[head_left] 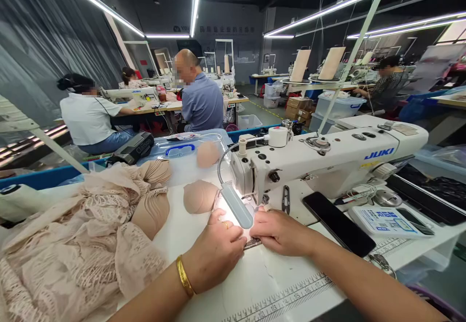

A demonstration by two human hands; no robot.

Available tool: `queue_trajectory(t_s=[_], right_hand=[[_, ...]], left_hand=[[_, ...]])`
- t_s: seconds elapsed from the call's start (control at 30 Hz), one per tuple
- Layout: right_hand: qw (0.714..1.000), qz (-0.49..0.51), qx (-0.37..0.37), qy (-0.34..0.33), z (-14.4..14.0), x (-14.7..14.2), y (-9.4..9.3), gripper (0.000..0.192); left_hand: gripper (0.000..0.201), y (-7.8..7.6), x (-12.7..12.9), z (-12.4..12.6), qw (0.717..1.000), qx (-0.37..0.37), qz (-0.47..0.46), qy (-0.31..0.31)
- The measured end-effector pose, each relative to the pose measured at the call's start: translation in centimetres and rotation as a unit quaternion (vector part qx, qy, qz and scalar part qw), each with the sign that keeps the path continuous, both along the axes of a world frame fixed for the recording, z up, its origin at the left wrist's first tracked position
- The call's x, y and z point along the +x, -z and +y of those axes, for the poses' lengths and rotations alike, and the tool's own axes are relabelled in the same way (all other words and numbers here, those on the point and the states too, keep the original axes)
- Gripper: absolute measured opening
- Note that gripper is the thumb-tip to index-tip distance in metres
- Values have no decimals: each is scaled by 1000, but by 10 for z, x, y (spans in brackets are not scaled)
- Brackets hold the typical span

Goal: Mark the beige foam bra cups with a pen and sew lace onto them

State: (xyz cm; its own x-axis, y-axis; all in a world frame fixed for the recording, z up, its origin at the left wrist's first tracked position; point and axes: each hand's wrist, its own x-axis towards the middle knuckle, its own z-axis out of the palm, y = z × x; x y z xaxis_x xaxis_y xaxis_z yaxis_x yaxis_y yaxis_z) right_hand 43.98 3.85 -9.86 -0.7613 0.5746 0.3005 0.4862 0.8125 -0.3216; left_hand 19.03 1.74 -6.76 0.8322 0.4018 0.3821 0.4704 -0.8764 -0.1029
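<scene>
Under the lit grey lamp head (237, 205) of the sewing machine (320, 154), both hands are at a pale piece of fabric, mostly hidden by fingers and lamp. My left hand (220, 244), with a gold bangle and a ring, is closed on the fabric's left side. My right hand (278, 230) has its fingers pinched on the right side, close to the presser foot. A beige bra cup (200, 197) lies just beyond my left fingers; whether it is joined to the fabric, I cannot tell. The needle is hidden behind the lamp.
Beige lace (83, 234) is heaped at left with stacked bra cups (152, 213). Thread snips (286, 200), a black phone (338, 224) and a white-blue box (388, 221) lie at right. A lidded plastic bin (182, 162) stands behind the table; co-workers sit farther back.
</scene>
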Motion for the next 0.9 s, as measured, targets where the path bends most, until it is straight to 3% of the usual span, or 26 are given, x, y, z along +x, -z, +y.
queue_trajectory(t_s=[0.4,0.67,0.9], right_hand=[[996,-12,-14,88,8,-7,2,20],[989,6,-3,148,6,-15,1,23],[988,30,13,149,5,-17,-3,25]], left_hand=[[20,-6,11,14,998,29,-51,-7],[16,-2,2,29,998,-21,-53,-27],[17,7,-1,45,996,-49,-5,-73]])
